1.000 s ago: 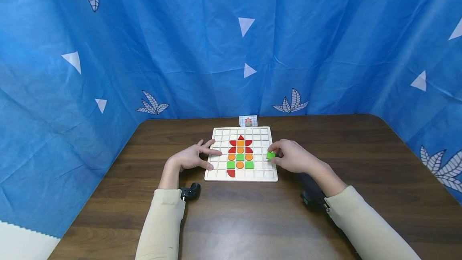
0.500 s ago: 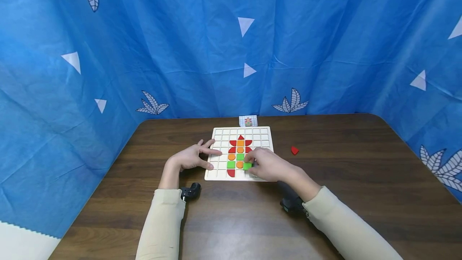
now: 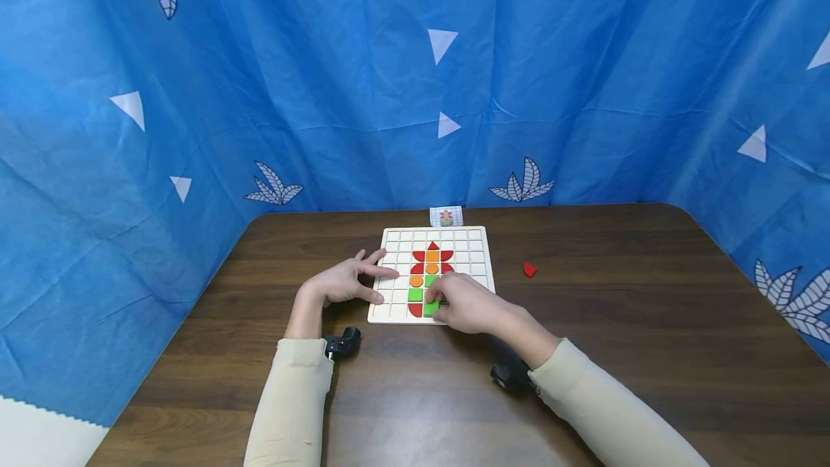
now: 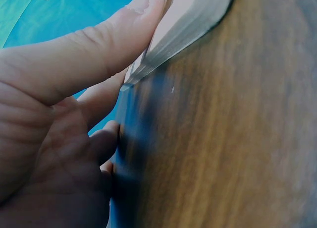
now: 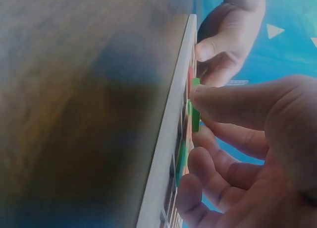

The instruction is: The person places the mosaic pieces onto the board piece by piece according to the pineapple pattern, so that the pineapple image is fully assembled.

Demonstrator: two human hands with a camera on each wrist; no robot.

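Observation:
A white gridded board [image 3: 395, 313] lies on the table, with red, orange and green flat pieces set in its squares. My right hand [image 3: 470, 303] pinches a green square tile [image 3: 431, 308] between thumb and fingers, over the bottom row beside a red quarter-round piece [image 3: 415, 310]. In the right wrist view the green tile [image 5: 196, 106] is held just above the board's surface, tilted slightly. My left hand [image 3: 344, 283] rests on the board's left edge with spread fingers; the left wrist view shows its thumb [image 4: 99, 52] on the rim. The right hand covers some pieces on the board's right half.
A loose red piece [image 3: 529, 269] lies on the brown wooden table [image 3: 616, 272] right of the board. Behind the board is a small card [image 3: 446, 217] with a printed coloured pattern. A blue curtain [image 3: 389, 92] hangs along the table's back and sides.
My right hand has carried the green tile leftward from the board's right edge to its bottom row, uncovering the loose red piece on the table. The left hand has stayed in place.

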